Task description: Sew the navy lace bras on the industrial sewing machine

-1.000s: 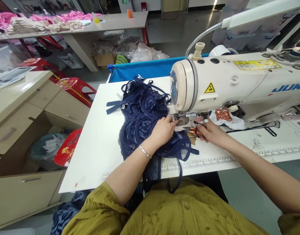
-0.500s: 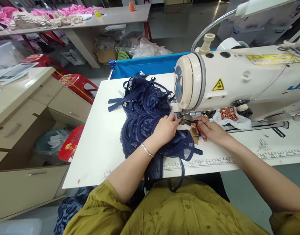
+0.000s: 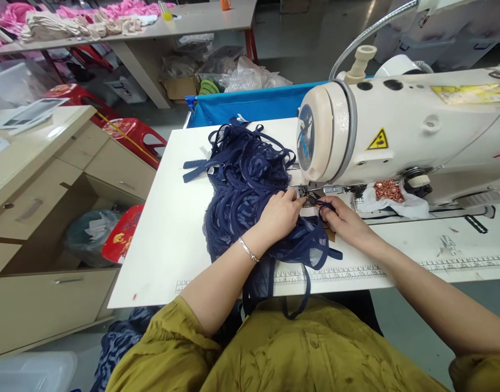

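The machine (image 3: 405,122) stands on the desk (image 3: 155,239), at two o'clock from the navy lace (image 3: 247,169). Left hand (image 3: 279,216) lies on lace, grip unclear; right hand (image 3: 343,219) pinches a dark strip (image 3: 325,204). Likely fine positioning, calling for steady fingertips.

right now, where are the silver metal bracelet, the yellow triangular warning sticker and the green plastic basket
Silver bracelet (image 3: 247,250): head view, middle of the band.
Warning sticker (image 3: 377,140): head view, centre of the triangle.
Green basket (image 3: 209,87): head view, its visible side.
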### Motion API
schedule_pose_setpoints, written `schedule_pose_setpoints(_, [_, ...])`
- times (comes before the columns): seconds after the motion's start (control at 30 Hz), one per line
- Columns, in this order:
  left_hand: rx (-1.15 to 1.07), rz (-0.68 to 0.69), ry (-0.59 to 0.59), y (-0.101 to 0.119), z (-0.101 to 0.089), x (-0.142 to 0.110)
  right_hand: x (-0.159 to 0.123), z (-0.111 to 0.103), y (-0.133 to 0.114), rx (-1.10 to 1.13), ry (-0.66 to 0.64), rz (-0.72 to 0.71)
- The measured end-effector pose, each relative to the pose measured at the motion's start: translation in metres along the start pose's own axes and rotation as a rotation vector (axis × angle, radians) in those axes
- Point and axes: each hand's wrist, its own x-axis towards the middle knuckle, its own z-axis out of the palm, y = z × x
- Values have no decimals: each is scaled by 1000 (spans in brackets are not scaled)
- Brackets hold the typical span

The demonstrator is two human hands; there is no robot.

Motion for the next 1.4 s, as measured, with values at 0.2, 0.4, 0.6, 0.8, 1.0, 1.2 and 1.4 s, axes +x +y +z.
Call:
schedule_pose_setpoints(0.2, [8,7,2,0,0,0,1,1,-2,-47,0,20])
schedule_pose_setpoints(0.4, [15,2,-7,0,0,0,1,2,-1,-54,-13,32])
schedule_pose_setpoints(0.6, [27,3,-3,1,-2,-1,1,4,-3,-98,-2,15])
schedule_pose_setpoints(0.8, [36,3,-3,1,-1,0,-3,10,-14,-275,54,13])
schedule_pose_setpoints(1.0, [43,5,-4,0,0,0,-5,10,-13,-245,56,-2])
schedule_pose_setpoints(1.2, [35,7,21,-1,1,0,-5,6,-6,-137,72,25])
schedule_pose_setpoints(1.4, [28,12,14,-2,1,0,-8,-13,-4,-319,71,60])
